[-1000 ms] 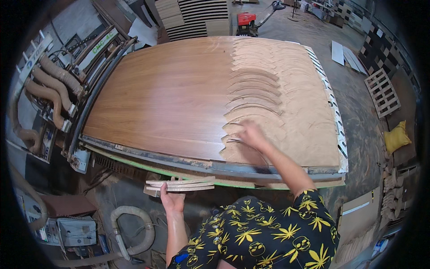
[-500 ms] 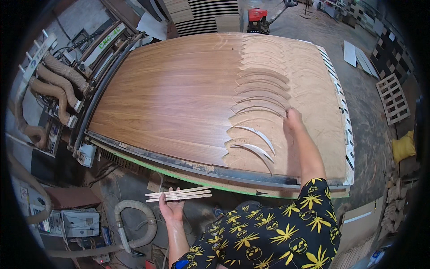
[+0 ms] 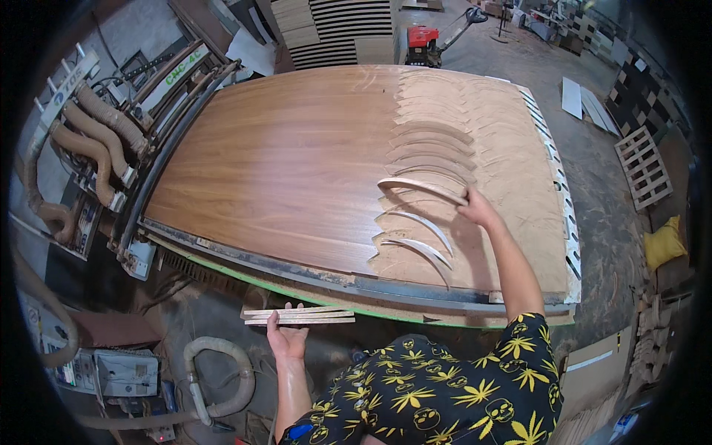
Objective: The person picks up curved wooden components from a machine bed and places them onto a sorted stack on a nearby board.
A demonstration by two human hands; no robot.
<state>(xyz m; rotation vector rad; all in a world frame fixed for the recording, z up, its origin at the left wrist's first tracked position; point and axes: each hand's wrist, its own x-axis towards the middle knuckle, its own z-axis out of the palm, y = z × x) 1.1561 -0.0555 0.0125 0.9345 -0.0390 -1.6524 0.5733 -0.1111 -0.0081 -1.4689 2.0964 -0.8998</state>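
Observation:
My right hand [image 3: 477,207] grips one end of a curved wooden strip [image 3: 423,187], lifted at a tilt over the bare, dusty board. Low at the left, in front of the machine bed's edge, my left hand [image 3: 288,337] is closed around a small stack of thin wooden strips [image 3: 319,317], seen edge-on. Beyond my right hand, several more curved wooden strips [image 3: 434,133] lie in a row along the jagged edge of the brown wood-grain panel [image 3: 282,163]. Nearer to me rest pale curved slivers [image 3: 423,222].
A cutting machine with ribbed hoses [image 3: 89,144] stands at the left end of the bed. Stacked boards [image 3: 341,33] and a red pallet truck [image 3: 423,41] are behind. A slatted pallet [image 3: 644,167] and a yellow sack [image 3: 665,243] sit at right.
My right hand has raised a curved wooden strip off the board and moved slightly left and nearer. My left hand still holds its stack, almost in place.

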